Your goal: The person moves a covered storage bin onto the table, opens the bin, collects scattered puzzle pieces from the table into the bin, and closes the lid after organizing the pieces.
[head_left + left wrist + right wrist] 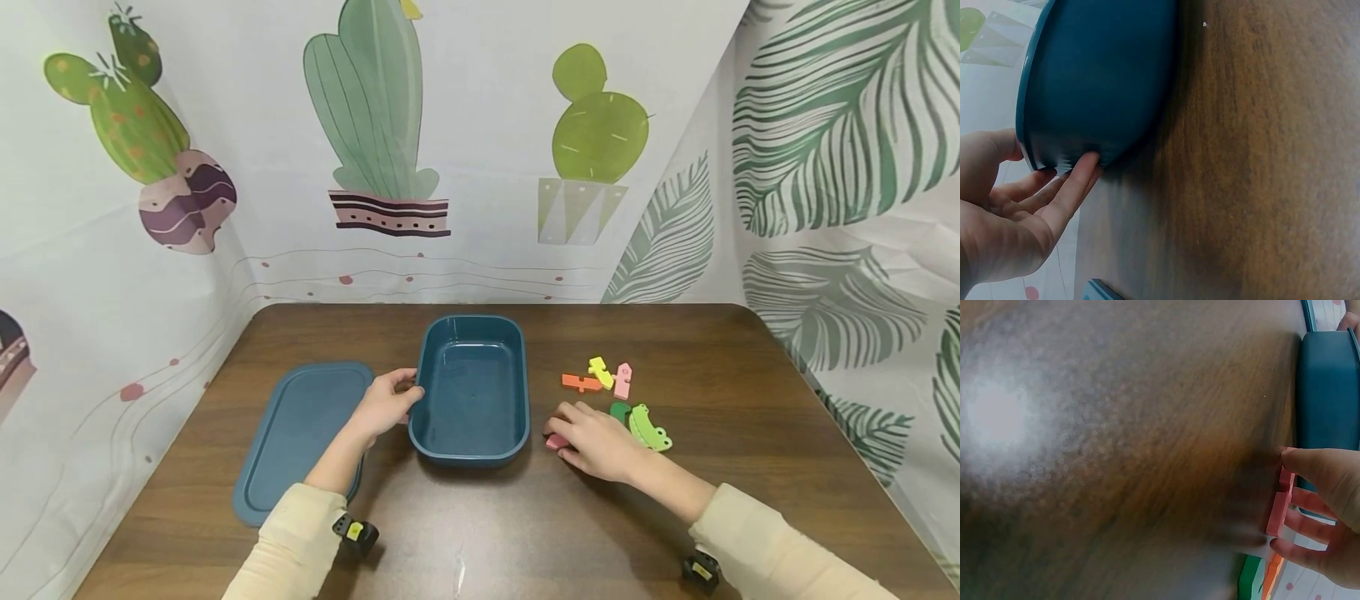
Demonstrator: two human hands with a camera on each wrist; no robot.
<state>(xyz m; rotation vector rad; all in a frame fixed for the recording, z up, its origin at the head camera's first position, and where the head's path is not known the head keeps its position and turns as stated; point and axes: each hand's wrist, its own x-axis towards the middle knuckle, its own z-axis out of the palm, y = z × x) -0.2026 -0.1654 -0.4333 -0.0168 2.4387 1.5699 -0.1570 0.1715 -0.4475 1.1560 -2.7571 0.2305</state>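
An empty dark blue plastic box [472, 400] stands upright on the table. At its left side my left hand [388, 404] holds the wall, thumb at the rim; in the left wrist view the fingers [1079, 181] lie against the outside. Just right of the box, my right hand [592, 442] grips a small flat red piece [557, 442] low over the tabletop. The right wrist view shows this notched red piece [1279, 512] between thumb and fingertips; whether it touches the table I cannot tell.
A blue lid [307, 442] lies flat at the left. Beyond the right hand are an orange piece [577, 382], a yellow arrow-shaped piece [601, 372], a pink one [622, 381], a dark green piece [619, 412] and a light green crocodile piece [647, 429]. Patterned cloth hangs behind the table.
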